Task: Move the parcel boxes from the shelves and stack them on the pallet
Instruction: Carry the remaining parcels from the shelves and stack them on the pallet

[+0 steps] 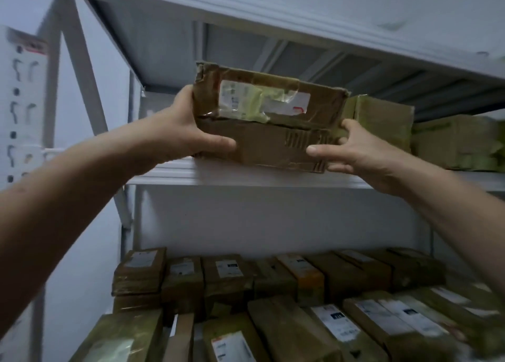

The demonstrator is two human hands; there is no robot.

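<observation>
- Two hands of ours grip one battered brown cardboard parcel box (267, 132) with a white label under shiny tape, one hand at each end.
- Our left hand (188, 126) wraps the box's left end: the thumb lies along the lower front face and the fingers go behind, out of view.
- Our right hand (352, 151) clasps the lower right corner, thumb on the front face and fingers curled beneath and behind.
- We see the box tilted, label side toward us, at the front edge of the white metal middle shelf (246, 177), toward its left end; we cannot tell whether its bottom edge rests on that edge.
- Just behind the box's right end, on the same shelf, stands a taped yellowish-brown box (382, 121), and a further box (459, 143) sits nearer the right edge.
- On the lower shelf, many brown taped parcels with white labels (273, 307) lie packed in rows.
- Beyond the shelving's left edge we see a white perforated panel (21, 102).
</observation>
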